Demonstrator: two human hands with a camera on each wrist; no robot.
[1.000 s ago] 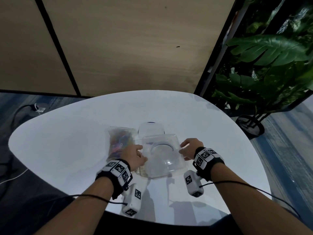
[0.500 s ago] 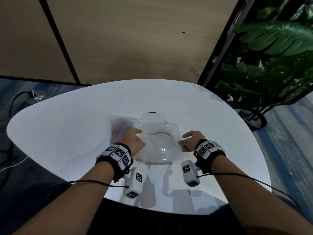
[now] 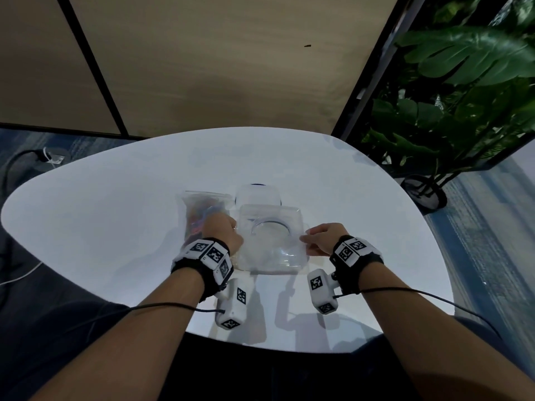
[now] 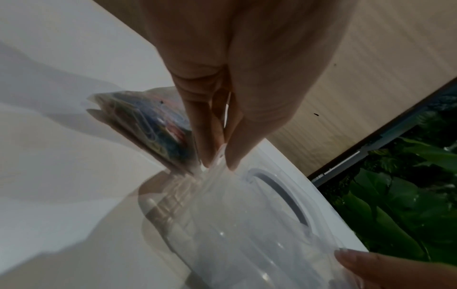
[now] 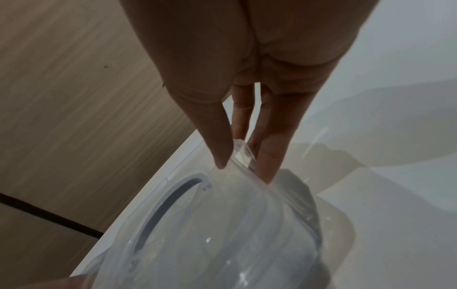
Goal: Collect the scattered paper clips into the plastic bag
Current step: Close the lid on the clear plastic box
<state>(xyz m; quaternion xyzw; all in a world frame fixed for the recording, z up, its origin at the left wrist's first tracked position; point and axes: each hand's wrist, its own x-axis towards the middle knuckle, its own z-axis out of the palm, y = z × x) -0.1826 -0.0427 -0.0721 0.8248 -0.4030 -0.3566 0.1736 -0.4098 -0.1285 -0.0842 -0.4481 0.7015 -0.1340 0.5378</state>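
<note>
A clear plastic bag (image 3: 202, 215) filled with coloured paper clips lies on the white table (image 3: 115, 212), just left of centre. It also shows in the left wrist view, with the bag (image 4: 153, 125) behind my fingers. Beside it sits a clear square plastic box (image 3: 272, 235). My left hand (image 3: 224, 231) pinches the box's left rim, thumb and fingertips together on the rim (image 4: 217, 162). My right hand (image 3: 321, 238) pinches the right rim of the box (image 5: 210, 224) the same way. I see no loose clips on the table.
A second clear plastic piece (image 3: 257, 193) lies just behind the box. A dark curved ring (image 3: 269, 222) shows through the box. A large potted plant (image 3: 463, 96) stands off the table's right side. Wood wall panels (image 3: 217, 68) rise behind the table.
Both hands keep their pinch on the box's rims. The head view has shifted a little; the bag and box stay in the same places on the table.
</note>
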